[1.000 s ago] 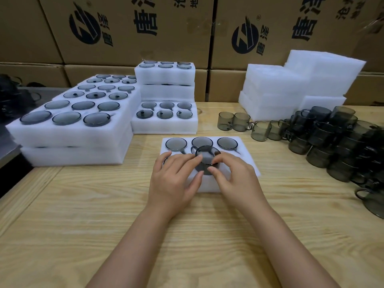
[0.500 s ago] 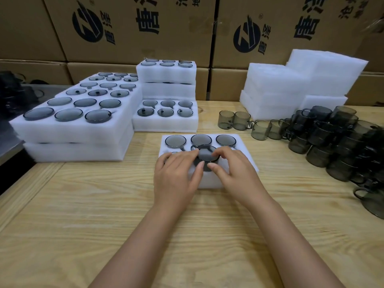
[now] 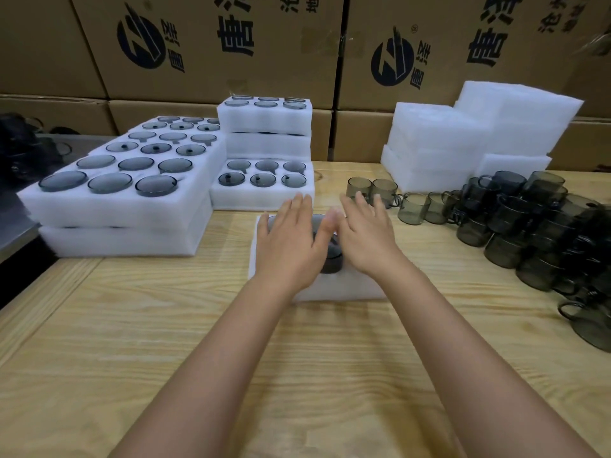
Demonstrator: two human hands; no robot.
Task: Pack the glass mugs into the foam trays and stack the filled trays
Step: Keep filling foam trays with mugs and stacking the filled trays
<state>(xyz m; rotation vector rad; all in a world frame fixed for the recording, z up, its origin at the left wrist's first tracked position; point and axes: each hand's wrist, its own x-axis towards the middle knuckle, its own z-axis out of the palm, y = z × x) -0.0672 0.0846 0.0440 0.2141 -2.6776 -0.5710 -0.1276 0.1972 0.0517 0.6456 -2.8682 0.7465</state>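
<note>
A white foam tray [image 3: 344, 287] lies on the wooden table in front of me. My left hand [image 3: 291, 239] and my right hand [image 3: 365, 238] hover flat over it, fingers straight, pointing away from me. Between the hands a dark smoked-glass mug [image 3: 330, 259] sits in a tray pocket, its rim standing above the foam. The hands cover the other pockets of this tray. Loose mugs of the same glass [image 3: 535, 226] are heaped at the right.
Filled trays stand at the left in a wide stack [image 3: 125, 193] and a narrower one [image 3: 264, 137], with one low tray [image 3: 261, 193] just behind my hands. Empty foam trays [image 3: 463, 137] are piled at back right. Cardboard boxes [image 3: 231, 44] wall the back.
Both hands have let go of the mug they were pressing into the middle pocket and now reach forward with straight fingers. The mug sits lower in the foam.
</note>
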